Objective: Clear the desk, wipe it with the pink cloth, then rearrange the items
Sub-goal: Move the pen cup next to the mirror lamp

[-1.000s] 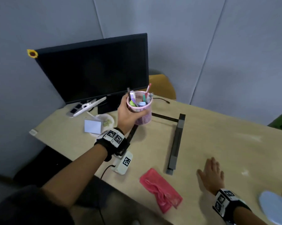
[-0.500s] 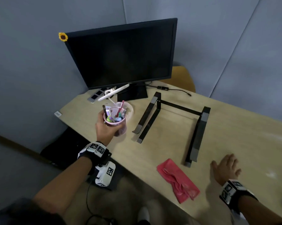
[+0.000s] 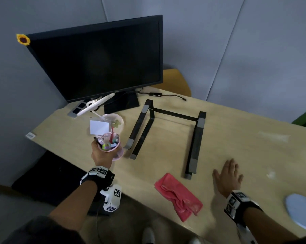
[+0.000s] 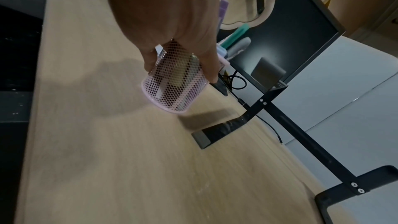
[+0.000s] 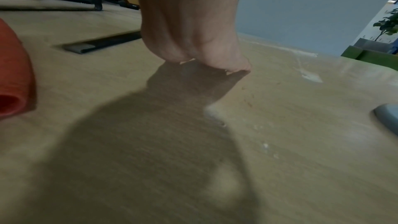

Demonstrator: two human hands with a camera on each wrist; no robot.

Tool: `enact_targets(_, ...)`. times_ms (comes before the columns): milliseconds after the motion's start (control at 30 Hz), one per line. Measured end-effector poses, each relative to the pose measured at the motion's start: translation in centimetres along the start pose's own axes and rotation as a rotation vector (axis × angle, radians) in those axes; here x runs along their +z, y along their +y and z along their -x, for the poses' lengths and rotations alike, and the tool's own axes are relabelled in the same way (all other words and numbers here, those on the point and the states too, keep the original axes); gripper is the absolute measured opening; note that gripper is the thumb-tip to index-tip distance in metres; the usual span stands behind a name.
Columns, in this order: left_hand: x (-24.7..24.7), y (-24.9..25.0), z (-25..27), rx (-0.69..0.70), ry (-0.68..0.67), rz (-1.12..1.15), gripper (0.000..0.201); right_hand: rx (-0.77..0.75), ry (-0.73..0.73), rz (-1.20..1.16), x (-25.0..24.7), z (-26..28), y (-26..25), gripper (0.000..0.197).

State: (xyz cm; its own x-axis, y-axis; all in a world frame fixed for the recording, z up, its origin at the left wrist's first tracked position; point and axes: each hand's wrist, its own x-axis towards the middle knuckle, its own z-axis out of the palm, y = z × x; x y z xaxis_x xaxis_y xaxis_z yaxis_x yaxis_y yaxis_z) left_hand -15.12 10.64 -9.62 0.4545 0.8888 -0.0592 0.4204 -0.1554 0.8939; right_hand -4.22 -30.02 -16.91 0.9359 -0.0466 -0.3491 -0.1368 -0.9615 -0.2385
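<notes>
While left hand (image 3: 103, 155) grips pen cup (image 3: 109, 146) above desk (image 3: 236, 138), clearing step underway; right hand (image 3: 227, 175) flat, holding nothing. Next likely: set cup off-desk, upright.

**Item count, desk scene**

One monitor (image 3: 99, 62) stood at the back of one desk (image 3: 227, 138), with one sunflower decoration (image 3: 23, 39) on its top corner. One black laptop stand (image 3: 166, 134) was there, with two side rails and one crossbar. One pink cloth (image 3: 177, 196). One pink mesh pen cup (image 3: 110, 147), several pens inside, exact number not countable. One white note card (image 3: 99, 127). One pale round dish (image 3: 116, 121). One power strip (image 3: 77, 110). One white lamp-like arm (image 3: 97, 104). One blue-grey pad (image 3: 300, 211), partly cut off. Two hands: left hand (image 3: 101, 155), right hand (image 3: 227, 175). Two wrist bands.
</notes>
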Motion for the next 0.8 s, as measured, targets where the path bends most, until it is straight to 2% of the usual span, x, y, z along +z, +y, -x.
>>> enact_targets(200,1.0,0.2,0.5,0.063,0.003,0.149,0.090,-0.029,-0.023,0.039,-0.7,0.1,0.6,0.073)
enact_targets(267,1.2,-0.1,1.1,0.038,0.071,0.154,0.099,-0.054,-0.046,0.057,-1.1,0.0,0.8,0.072)
enact_targets(300,1.5,-0.4,1.8,0.011,0.142,0.087,0.099,-0.065,-0.052,0.059,-1.4,0.1,1.0,0.071)
enact_targets(400,2.5,-0.1,6.1,-0.019,0.342,-0.168,0.080,-0.097,-0.069,0.062,-2.2,0.1,1.2,0.069)
enact_targets(467,3.3,0.5,10.0,-0.034,0.312,-0.248,0.066,-0.122,-0.065,0.057,-2.9,0.3,1.5,0.068)
enact_targets(500,3.8,0.7,11.9,0.016,0.249,-0.270,0.060,-0.135,-0.057,0.055,-3.3,0.3,1.7,0.068)
enact_targets(567,5.4,0.2,15.3,0.238,0.057,-0.301,0.045,-0.155,-0.020,0.064,-4.3,0.3,2.5,0.067)
enact_targets(667,8.2,0.1,20.3,0.667,-0.397,-0.340,0.019,-0.177,0.049,0.072,-6.0,0.2,4.1,0.066)
enact_targets(733,10.2,1.0,23.1,0.916,-0.738,-0.354,0.016,-0.183,0.113,0.080,-7.2,0.0,5.7,0.065)
enact_targets(800,12.6,1.5,24.8,1.090,-0.989,-0.396,0.026,-0.177,0.174,0.115,-8.5,-0.3,7.5,0.063)
